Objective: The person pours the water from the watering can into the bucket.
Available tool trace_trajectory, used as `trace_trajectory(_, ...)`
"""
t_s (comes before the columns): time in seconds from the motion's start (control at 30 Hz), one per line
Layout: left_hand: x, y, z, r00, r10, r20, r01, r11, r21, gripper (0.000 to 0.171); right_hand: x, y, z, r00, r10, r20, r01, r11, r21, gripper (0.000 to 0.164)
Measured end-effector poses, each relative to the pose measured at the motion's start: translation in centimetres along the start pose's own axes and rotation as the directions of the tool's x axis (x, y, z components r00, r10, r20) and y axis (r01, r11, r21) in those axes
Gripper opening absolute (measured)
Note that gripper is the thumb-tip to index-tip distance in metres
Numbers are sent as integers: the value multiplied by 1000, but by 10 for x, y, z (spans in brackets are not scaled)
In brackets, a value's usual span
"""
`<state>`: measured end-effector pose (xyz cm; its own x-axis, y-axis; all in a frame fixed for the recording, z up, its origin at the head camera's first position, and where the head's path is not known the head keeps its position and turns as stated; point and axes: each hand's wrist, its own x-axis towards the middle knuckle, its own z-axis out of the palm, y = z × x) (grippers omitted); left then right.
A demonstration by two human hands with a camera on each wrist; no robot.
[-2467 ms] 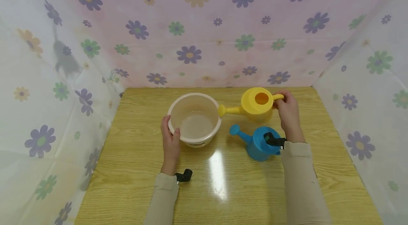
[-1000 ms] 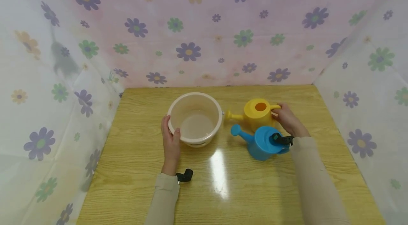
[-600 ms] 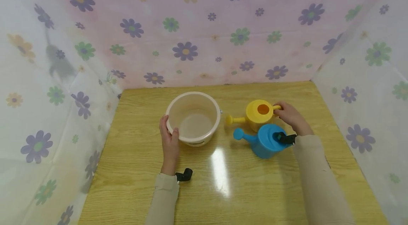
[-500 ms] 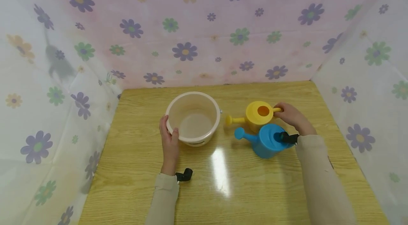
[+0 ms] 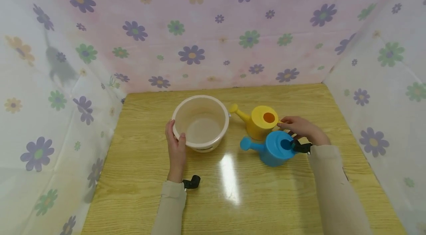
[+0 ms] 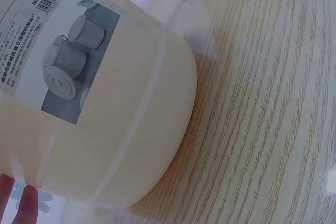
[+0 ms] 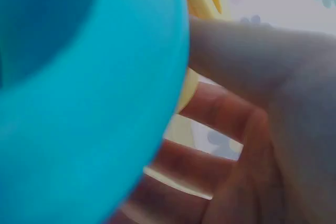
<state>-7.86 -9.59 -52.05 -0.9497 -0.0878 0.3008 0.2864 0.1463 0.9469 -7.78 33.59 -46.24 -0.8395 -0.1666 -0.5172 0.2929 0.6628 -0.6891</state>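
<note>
A cream plastic bucket (image 5: 201, 128) stands left of the table's middle, a printed label on its side in the left wrist view. My left hand (image 5: 176, 150) holds its left rim, thumb over the edge and fingers outside. To the right is a yellow watering can (image 5: 259, 124), its spout pointing at the bucket. My right hand (image 5: 301, 128) pinches its handle between thumb and index finger, the other fingers loosely spread. Just in front sits a blue watering can (image 5: 277, 148) under my right wrist. In the right wrist view the blue can (image 7: 105, 129) hides my thumb tip.
The wooden table (image 5: 213, 205) has a bright reflection near its front. Flower-patterned cloth (image 5: 213, 31) rises at the back and both sides. Black wrist cameras sit on both wrists; the right one overlaps the blue can's top.
The yellow watering can came down and back toward the blue one, then turned so its spout swings toward the back. The blue can shifted slightly. My left hand stays on the bucket.
</note>
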Motion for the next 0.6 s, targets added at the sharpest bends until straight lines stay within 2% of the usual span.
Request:
trace_trajectory(0.17, -1, 0, 0, 1000, -5, -4, 5, 999, 41, 53, 3, -3, -3, 998, -48, -50, 48, 999, -5, 41)
trace_trajectory(0.4, -3, -1, 0, 1000, -15, -2, 15, 996, 84, 53, 8, -9, -11, 994, -46, -96, 40, 997, -59, 34)
trace_trajectory(0.6, -2, 6, -2, 1000, -18, 0, 18, 997, 78, 52, 16, -15, -18, 996, -69, -49, 62, 991, -121, 36)
